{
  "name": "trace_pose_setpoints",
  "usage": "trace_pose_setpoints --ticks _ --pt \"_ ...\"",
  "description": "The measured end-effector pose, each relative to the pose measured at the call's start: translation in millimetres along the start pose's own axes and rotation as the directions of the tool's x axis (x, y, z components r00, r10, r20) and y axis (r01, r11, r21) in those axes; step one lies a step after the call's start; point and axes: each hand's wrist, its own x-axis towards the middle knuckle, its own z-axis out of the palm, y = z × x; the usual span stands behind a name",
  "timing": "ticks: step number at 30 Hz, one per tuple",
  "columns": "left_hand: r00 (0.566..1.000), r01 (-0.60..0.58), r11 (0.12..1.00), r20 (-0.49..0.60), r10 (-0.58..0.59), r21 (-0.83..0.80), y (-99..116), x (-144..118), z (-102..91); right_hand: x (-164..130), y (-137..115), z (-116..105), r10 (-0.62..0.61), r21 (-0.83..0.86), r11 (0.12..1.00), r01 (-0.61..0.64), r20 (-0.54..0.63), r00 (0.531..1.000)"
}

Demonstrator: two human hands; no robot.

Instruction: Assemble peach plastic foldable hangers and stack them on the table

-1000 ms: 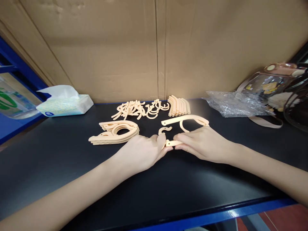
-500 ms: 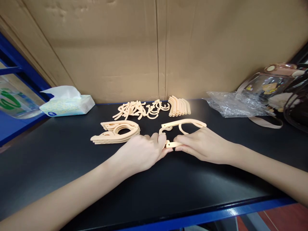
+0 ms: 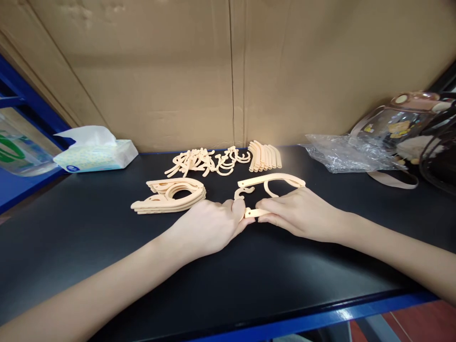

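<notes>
Head view, read left to right across the black tabletop (image 3: 228,280): the tissue box (image 3: 103,154) sits at the rear left, apart from the work area. Nearer the middle lies a stack of folded hangers (image 3: 178,204), aligned in one direction, presumably to save space and prevent tangling. Behind it, a loose pile of hook parts (image 3: 192,162) lies within apparent reach.

The left hand (image 3: 208,228) pinches the end of the near bar (image 3: 254,213), in front of the pile and at mid-table; its fingers cover the contact point. One hook piece (image 3: 244,191) rises beside the thumb; whether it is also gripped cannot be told. A bundle of curved bars (image 3: 265,156) stands neatly ranked at the rear.

The right hand (image 3: 302,213) pinches the same near bar farther along, probably to brace it against the left hand's pressure. The far bar (image 3: 267,179) extends above the right knuckles; its junction is hidden. At the rear right, a clear plastic bag (image 3: 349,154) lies apart.
</notes>
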Motion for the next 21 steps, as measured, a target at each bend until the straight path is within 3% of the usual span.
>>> trace_pose_setpoints --ticks 10,15,21 --pt "0.999 -0.029 0.984 -0.03 0.035 0.178 1.0 -0.4 -4.6 2.6 -2.6 -5.4 0.022 0.104 0.994 -0.025 0.028 0.999" --pt "1.0 -0.022 0.971 0.004 0.021 0.239 5.1 -0.2 -8.7 3.8 -3.5 -6.8 0.03 0.123 0.991 -0.043 0.11 0.994" --pt "1.0 -0.017 0.991 0.009 0.016 0.131 4.0 0.7 -7.6 4.5 -4.0 -7.3 0.047 0.113 0.991 -0.064 0.15 0.988"
